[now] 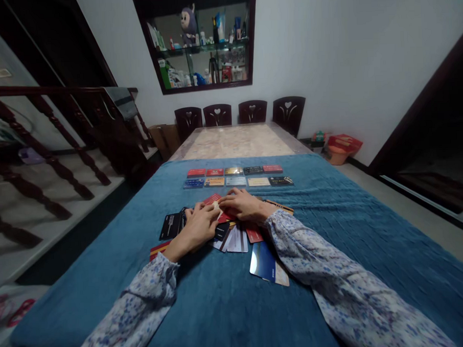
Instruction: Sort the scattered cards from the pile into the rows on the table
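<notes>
Close together, my left hand (198, 223) and right hand (243, 205) touch the loose cards (240, 239) heaped on the blue cloth (210, 307); whether either clamps one, I cannot tell. Two card rows (235, 182) lie just beyond.

This is a home, seemingly its dining area: dark wooden chairs (290, 117) with heart-shaped cut-outs stand at the far end of a long, marble-patterned surface (233, 140), partly covered by a blue cloth (145, 300). A wall niche (208, 87) displays bottles, tubes and a plush toy (188, 24) (household odds and ends). At left runs a turned-wood railing (39, 90), draped with a towel-like cloth (121, 102).
</notes>
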The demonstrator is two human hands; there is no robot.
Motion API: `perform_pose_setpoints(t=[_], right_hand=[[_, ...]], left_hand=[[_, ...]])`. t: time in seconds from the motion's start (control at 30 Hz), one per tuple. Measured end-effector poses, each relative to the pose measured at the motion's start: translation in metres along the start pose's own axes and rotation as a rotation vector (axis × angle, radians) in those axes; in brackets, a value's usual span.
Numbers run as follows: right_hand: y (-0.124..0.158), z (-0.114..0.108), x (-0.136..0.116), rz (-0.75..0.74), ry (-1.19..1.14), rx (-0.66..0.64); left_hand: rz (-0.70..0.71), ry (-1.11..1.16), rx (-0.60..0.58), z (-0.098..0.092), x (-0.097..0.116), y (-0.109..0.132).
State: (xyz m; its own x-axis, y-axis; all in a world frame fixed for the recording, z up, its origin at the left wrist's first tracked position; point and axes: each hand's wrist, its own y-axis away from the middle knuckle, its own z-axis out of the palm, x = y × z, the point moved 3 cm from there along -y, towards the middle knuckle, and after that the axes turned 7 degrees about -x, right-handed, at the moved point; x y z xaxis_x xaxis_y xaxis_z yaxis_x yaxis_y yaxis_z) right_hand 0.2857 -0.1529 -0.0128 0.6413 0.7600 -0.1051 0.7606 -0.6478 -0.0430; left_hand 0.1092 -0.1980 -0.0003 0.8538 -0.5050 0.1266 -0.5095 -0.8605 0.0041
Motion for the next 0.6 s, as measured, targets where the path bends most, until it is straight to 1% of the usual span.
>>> perform_pose_setpoints(t=[0.1,0.23,0.4,0.6], right_hand=[[0.000,0.000,0.001,-0.028,-0.012,-0.010],[0.002,-0.001,0.003,-0.052,-0.053,0.039],[0.003,-0.003,0.001,-0.097,-0.069,0.071],[0.004,-0.005,-0.002,-0.118,-0.068,0.064]], left_hand=[[0.005,0.022,0.012,-0.003,-0.001,0.002],[0.010,0.017,0.028,-0.009,-0.002,0.006],[0.043,0.020,-0.011,-0.012,0.000,0.010],[0.077,0.024,-0.037,-0.011,-0.001,0.010]])
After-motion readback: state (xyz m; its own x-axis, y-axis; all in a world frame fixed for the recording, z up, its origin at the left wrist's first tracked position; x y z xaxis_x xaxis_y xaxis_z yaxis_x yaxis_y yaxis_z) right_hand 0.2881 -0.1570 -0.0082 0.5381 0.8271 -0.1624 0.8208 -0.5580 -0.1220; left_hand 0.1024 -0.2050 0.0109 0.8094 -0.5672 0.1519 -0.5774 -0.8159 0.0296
